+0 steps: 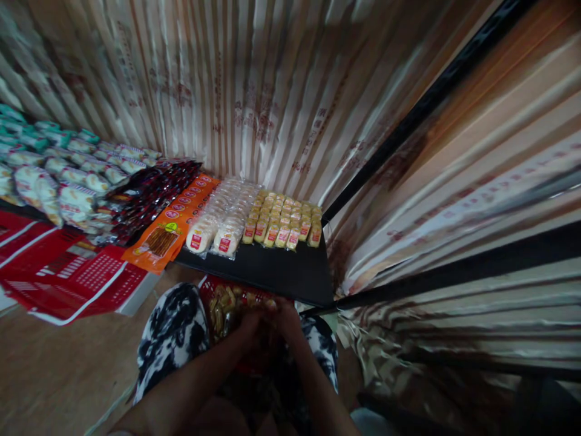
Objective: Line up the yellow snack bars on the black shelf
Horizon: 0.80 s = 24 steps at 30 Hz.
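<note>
Between my knees stands a red basket holding many small yellowish wrapped packets. My left hand reaches over the basket, fingers curled inward beside the packets. Close by on the right, my right hand is also curled, its fingertips near a pale packet. Both hands are dim and blurred, so what lies in their fingers is hidden. On the black shelf just ahead, rows of yellow snack packets with red labels stand beside clear bags of round white crackers.
An orange snack bag lies left of the crackers, beside dark red shiny packets. White and green packs fill the far left. A red carton hangs below. Black poles and striped sheeting enclose the back and right.
</note>
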Motion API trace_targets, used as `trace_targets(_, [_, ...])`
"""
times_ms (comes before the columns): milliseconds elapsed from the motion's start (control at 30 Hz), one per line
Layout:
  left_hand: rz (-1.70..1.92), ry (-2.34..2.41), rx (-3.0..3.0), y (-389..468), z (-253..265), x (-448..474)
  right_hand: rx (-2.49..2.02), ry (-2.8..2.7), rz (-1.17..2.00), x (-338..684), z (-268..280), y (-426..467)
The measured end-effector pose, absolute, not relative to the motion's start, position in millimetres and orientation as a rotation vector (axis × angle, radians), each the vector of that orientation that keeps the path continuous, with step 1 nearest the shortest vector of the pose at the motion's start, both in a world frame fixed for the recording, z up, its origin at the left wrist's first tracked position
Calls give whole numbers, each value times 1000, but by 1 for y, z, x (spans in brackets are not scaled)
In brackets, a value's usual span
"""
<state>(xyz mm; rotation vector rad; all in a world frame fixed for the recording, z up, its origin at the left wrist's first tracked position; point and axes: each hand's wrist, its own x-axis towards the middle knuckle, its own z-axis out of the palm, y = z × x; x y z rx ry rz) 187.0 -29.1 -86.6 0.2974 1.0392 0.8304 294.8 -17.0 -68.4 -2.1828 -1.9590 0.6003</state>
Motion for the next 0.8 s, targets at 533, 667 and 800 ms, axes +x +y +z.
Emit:
trace_targets(533, [1020, 1234, 402, -46, -50, 145, -1704, -1565, 849, 262, -37, -46])
trace_targets(667, [1066, 1247, 536, -42, -32, 149, -1617, -1485, 805, 264, -27, -48])
trace_targets(800, [1095, 1275, 720, -35, -16, 156, -1560, -1384, 807, 268, -18, -47])
